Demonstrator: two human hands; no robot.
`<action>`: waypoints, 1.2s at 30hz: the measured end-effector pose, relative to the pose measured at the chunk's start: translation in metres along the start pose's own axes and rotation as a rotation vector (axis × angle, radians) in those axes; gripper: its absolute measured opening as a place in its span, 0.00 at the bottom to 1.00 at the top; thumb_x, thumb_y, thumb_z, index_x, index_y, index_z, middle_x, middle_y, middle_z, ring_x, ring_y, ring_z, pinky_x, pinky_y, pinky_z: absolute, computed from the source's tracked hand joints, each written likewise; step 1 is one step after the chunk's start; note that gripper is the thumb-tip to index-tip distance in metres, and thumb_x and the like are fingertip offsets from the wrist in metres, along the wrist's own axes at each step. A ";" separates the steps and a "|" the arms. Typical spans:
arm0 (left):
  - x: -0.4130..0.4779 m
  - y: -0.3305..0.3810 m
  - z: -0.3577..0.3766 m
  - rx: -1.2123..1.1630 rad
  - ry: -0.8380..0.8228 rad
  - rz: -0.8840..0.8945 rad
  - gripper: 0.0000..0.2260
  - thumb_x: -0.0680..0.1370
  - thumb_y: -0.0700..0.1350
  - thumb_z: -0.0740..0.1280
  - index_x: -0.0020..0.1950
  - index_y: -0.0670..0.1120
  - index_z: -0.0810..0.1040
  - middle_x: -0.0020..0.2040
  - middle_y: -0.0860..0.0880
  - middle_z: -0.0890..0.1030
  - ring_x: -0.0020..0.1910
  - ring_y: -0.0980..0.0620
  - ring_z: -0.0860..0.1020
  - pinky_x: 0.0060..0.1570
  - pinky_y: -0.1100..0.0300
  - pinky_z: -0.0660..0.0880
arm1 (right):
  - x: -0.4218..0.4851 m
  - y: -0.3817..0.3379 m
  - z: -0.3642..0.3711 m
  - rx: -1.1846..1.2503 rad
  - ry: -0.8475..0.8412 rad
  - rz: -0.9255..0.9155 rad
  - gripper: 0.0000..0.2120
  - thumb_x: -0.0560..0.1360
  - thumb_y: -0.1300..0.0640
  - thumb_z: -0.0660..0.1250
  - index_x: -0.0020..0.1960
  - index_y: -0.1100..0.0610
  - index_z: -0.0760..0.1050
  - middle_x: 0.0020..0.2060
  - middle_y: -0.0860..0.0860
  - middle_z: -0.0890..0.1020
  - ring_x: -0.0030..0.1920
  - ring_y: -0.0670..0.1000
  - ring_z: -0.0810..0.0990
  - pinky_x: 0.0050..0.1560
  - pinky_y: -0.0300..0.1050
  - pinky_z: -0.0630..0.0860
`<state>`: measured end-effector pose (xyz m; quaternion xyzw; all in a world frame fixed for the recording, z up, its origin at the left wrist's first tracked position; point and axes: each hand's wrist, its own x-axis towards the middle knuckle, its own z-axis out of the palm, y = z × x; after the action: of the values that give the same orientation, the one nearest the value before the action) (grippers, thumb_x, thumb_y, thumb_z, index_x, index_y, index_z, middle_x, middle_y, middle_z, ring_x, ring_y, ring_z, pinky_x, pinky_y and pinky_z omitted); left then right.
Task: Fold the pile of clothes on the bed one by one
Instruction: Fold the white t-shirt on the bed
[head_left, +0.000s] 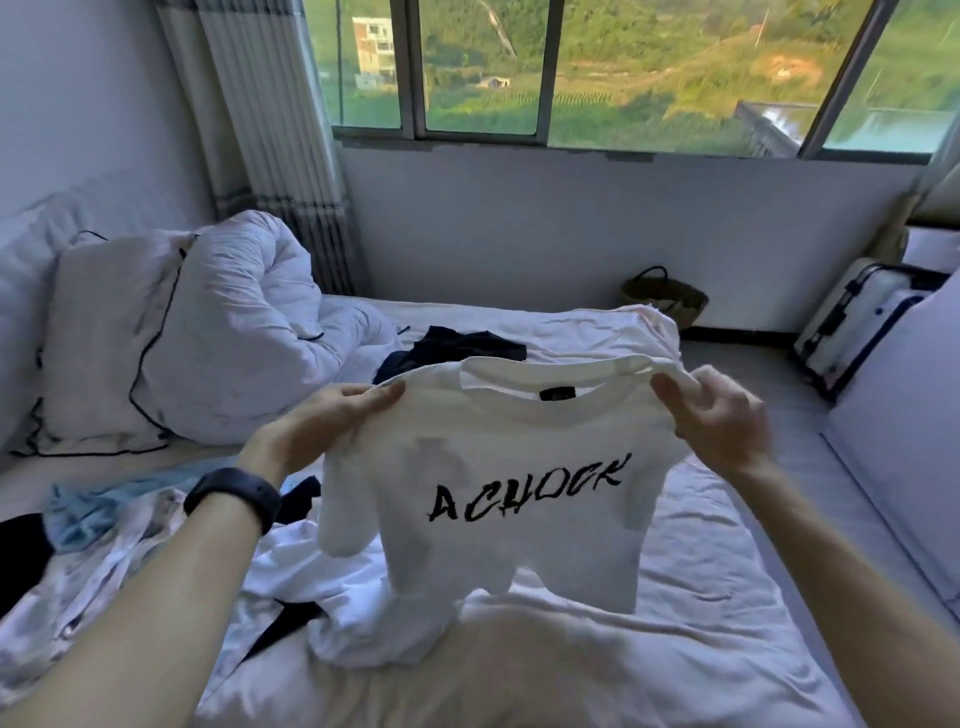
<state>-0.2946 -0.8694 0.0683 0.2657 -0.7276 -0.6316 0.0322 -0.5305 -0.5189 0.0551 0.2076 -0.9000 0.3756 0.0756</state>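
Above the bed (701, 597), a white T-shirt (519, 545) hangs lettering-side up, pinched at its shoulders by the left hand (332, 415) and right hand (711, 421), seemingly to spread it square for folding. The thin, soft cotton sags limply toward the sheet. The crumpled pile (130, 545) waits near left.

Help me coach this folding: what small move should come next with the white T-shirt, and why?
Probably lay the white T-shirt flat on the bed sheet ahead. The left hand and right hand pinch its shoulders and it hangs unfolded, so it needs a surface before any fold.
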 end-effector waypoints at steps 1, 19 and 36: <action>-0.005 -0.004 0.010 0.048 0.013 -0.009 0.23 0.70 0.65 0.73 0.48 0.45 0.86 0.47 0.47 0.86 0.45 0.48 0.84 0.52 0.53 0.79 | -0.010 0.015 -0.001 -0.017 -0.163 0.101 0.43 0.61 0.19 0.58 0.41 0.61 0.78 0.29 0.51 0.81 0.33 0.51 0.82 0.35 0.45 0.73; -0.127 -0.070 0.152 0.409 0.924 0.302 0.04 0.78 0.46 0.71 0.51 0.49 0.84 0.48 0.45 0.84 0.49 0.44 0.82 0.49 0.53 0.75 | -0.129 0.138 -0.097 0.245 0.172 -0.101 0.11 0.75 0.48 0.75 0.45 0.56 0.81 0.37 0.50 0.83 0.41 0.51 0.79 0.43 0.39 0.67; -0.202 -0.005 0.193 0.204 1.240 0.637 0.09 0.80 0.50 0.68 0.53 0.48 0.84 0.46 0.52 0.83 0.44 0.55 0.78 0.42 0.71 0.68 | -0.135 0.075 -0.177 0.395 0.611 -0.466 0.07 0.76 0.60 0.74 0.47 0.63 0.80 0.43 0.48 0.77 0.42 0.41 0.72 0.46 0.19 0.64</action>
<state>-0.1936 -0.6088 0.0836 0.3525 -0.6732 -0.2521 0.5991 -0.4445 -0.3036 0.0923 0.2949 -0.6763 0.5578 0.3801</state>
